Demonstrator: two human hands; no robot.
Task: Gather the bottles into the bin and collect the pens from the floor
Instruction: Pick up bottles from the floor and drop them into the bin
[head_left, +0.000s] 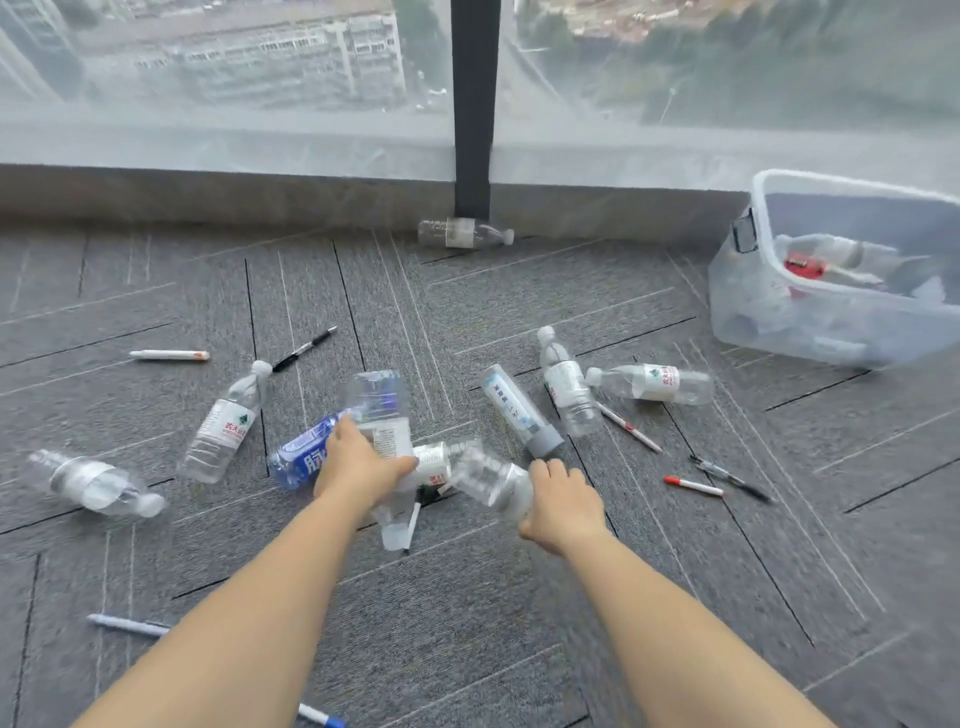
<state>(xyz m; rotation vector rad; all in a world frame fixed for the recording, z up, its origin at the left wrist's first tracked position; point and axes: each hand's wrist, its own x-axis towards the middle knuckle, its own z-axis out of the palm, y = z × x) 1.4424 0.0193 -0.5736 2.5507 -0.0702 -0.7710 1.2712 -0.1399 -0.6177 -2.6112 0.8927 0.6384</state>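
Observation:
Several clear plastic bottles lie scattered on the grey carpet. My left hand (358, 457) grips a clear bottle (382, 410) held upside down, its cap end near the floor. My right hand (563, 501) holds another clear bottle (493, 480), blurred by motion. A blue-labelled bottle (304, 449) lies just left of my left hand. A clear plastic bin (841, 322) stands at the right with a few bottles inside. Pens lie around: a white marker (169, 355), a black pen (305, 348), a red-capped pen (693, 486).
A glass wall with a dark post (474, 109) runs along the far side, one bottle (462, 232) lying at its foot. More bottles (649, 383) rest between my hands and the bin. Pens (127, 625) also lie near my arms.

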